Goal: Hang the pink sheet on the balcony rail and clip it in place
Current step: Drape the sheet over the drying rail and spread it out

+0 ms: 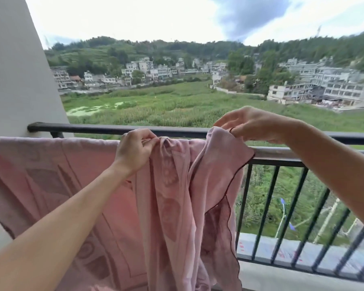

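Observation:
The pink sheet (57, 181), patterned with darker shapes and a dark scalloped hem, hangs over the black balcony rail (97, 128) from the left wall to the middle. My left hand (135, 150) pinches a bunched fold at the sheet's top edge, level with the rail. My right hand (254, 124) pinches the sheet's upper right corner and holds it just above the rail. Between the two hands the cloth sags in loose folds. No clip is in view.
A white wall (15, 70) closes the balcony on the left, where the rail ends. Black vertical bars (269, 206) stand below the rail on the right, above a concrete ledge (282, 246). Beyond lie green fields and distant buildings.

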### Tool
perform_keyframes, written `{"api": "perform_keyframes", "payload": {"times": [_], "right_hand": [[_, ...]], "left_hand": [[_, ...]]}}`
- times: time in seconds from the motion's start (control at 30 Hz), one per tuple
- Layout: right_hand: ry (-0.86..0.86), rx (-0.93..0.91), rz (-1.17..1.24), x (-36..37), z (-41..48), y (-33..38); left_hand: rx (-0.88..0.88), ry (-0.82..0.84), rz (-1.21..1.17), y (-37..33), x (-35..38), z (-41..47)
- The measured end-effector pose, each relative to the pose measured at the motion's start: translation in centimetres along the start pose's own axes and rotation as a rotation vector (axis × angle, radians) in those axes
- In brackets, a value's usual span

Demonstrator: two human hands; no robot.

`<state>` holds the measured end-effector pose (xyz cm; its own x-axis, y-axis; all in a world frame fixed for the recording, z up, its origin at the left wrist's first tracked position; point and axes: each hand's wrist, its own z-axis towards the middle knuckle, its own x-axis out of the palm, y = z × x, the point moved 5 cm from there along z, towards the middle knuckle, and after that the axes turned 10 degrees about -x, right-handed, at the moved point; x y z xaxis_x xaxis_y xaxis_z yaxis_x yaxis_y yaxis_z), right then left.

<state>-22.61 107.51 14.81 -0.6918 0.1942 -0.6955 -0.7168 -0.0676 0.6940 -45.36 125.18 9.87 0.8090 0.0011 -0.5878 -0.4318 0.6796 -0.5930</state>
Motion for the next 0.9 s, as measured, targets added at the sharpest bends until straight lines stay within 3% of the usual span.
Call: {"api": "perform_keyframes", "payload": {"times": [0.1, 0.17, 0.27, 0.4, 0.53, 0.6, 0.7, 0.77, 0.9], "right_hand": [[0.11, -0.091, 0.171, 1.4, -1.2, 1.2], [0.067, -0.15, -0.082, 3.0, -1.5, 1.0], [-0.28, -0.325, -0.602, 3.6, -1.6, 0.1], [-0.628, -0.238, -0.565, -3.1, -3.3, -2.4], [-0.87, 0.038, -0.523, -11.9, -6.9, -6.2], [-0.799, 0.188, -0.526, -13.3, -7.7, -8.9], [-0.394, 0.377, -0.551, -9.2, -7.3, -10.5], [-0.277, 0.337, -0.494, -5.0, -6.1, -9.4], [-0.299, 0.087, -0.373, -1.2, -6.5, -7.5]], "left_hand": [[-0.031, -0.05, 0.025, 0.1, 0.2, -0.2], [-0.046, -0.085, 0.059, 0.3, 0.4, -0.6], [-0.036, -0.098, 0.177, 0.8, 0.6, -0.9], [-0.007, -0.059, 0.322, 1.8, 0.2, -0.7], [-0.089, -0.009, 0.42, 3.1, -0.5, -0.5], [-0.148, -0.017, 0.461, 2.7, -0.3, -0.7], [-0.095, -0.052, 0.462, 0.1, 0.8, -1.8], [0.029, -0.016, 0.429, -1.7, 1.6, -2.8], [0.093, 0.133, 0.416, -5.7, 6.2, -4.7]]}}
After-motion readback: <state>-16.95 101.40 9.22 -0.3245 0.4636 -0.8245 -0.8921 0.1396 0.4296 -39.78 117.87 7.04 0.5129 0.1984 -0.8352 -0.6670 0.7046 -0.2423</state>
